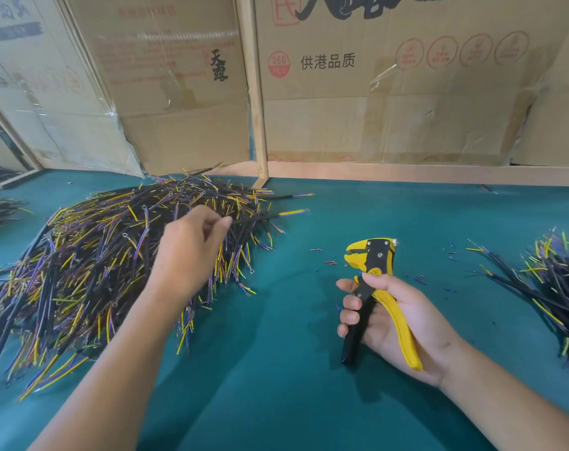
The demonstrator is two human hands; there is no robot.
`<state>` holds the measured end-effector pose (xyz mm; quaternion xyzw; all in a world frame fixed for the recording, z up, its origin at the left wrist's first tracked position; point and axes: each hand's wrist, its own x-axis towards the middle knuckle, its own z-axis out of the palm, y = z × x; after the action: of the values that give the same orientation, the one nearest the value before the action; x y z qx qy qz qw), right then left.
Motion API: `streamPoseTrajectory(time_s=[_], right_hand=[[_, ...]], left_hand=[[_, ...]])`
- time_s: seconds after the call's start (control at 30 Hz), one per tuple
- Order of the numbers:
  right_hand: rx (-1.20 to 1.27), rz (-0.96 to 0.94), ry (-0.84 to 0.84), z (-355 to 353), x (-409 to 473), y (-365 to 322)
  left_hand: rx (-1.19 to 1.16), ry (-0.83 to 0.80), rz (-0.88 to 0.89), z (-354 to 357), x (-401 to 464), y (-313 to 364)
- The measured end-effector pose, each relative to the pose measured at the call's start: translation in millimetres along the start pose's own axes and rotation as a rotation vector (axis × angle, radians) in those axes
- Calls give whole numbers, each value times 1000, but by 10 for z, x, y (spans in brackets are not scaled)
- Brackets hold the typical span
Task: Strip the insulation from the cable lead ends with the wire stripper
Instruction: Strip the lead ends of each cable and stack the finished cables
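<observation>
on the teal-covered worktop (292, 369), the left hand (187, 252) reaches into the big heap of black cables with yellow and purple leads (91, 255), fingertips pinching at one cable near the heap's top. the right hand (397, 320) grips the yellow-and-black wire stripper (372, 281) upright, its jaws holding no wire. a smaller pile of cables (549, 288) at the right looks like finished work, so most likely remains. bare cloth between the piles leaves room; cardboard walls (390, 92) close the back.

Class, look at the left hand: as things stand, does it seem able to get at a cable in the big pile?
Probably yes: the left hand is already over the big pile of cables, fingertips at its top, with nothing between them.
</observation>
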<state>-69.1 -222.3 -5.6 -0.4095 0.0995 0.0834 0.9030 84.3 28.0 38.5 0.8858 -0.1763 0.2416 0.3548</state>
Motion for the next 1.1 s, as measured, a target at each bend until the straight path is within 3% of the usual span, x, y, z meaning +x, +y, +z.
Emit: streamPoseTrajectory(time_s=[0.2, 0.53, 0.77, 0.97, 1.1], right_hand=[[5, -7, -5, -3, 5, 9], [43, -13, 4, -23, 17, 18], [88, -33, 43, -16, 21, 15], [106, -33, 53, 4, 19, 10], [85, -31, 44, 16, 13, 13]], left_hand=[[-75, -340, 211, 230, -190, 185], [-79, -706, 252, 122, -173, 73], [-266, -476, 255, 84, -174, 200], [-886, -310, -4, -5, -141, 306], [-1018, -293, -112, 48, -196, 382]])
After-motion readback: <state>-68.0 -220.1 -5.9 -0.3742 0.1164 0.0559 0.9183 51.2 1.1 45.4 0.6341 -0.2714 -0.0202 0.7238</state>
